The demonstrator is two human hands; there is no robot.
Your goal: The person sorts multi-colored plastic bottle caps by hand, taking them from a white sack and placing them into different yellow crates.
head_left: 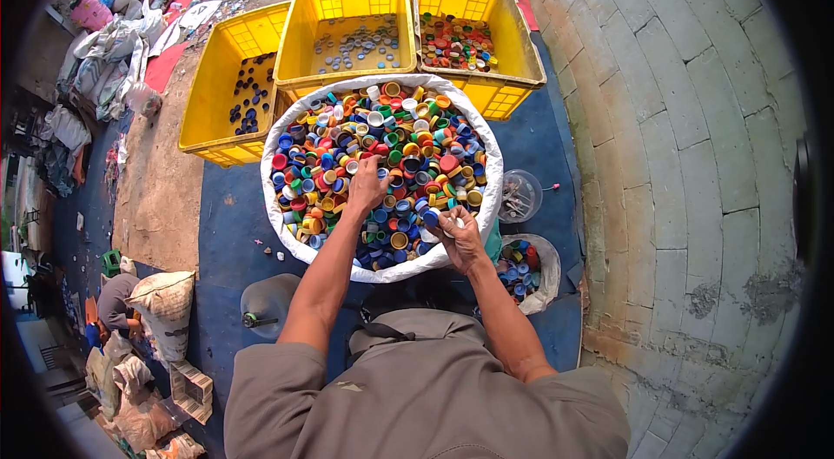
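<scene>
A large white sack (493, 155) with a rolled rim stands in front of me, full of mixed-colour plastic bottle caps (347, 146). My left hand (368, 190) reaches into the middle of the pile. Its fingers are bent and drawn together beside a red cap (379, 149); whatever they pinch is hidden. Over the sack's near right side, my right hand (464, 242) is closed on bottle caps. A blue cap (431, 217) shows at its fingertips, and something white, seemingly another cap, shows between the fingers.
Behind the sack stand yellow crates (291, 81) holding dark blue, pale blue-grey, and red-orange caps. At right are a clear tub (521, 196) and a small white sack (547, 272) of caps. A block wall (669, 155) runs along the right. Another person (117, 303) is at far left.
</scene>
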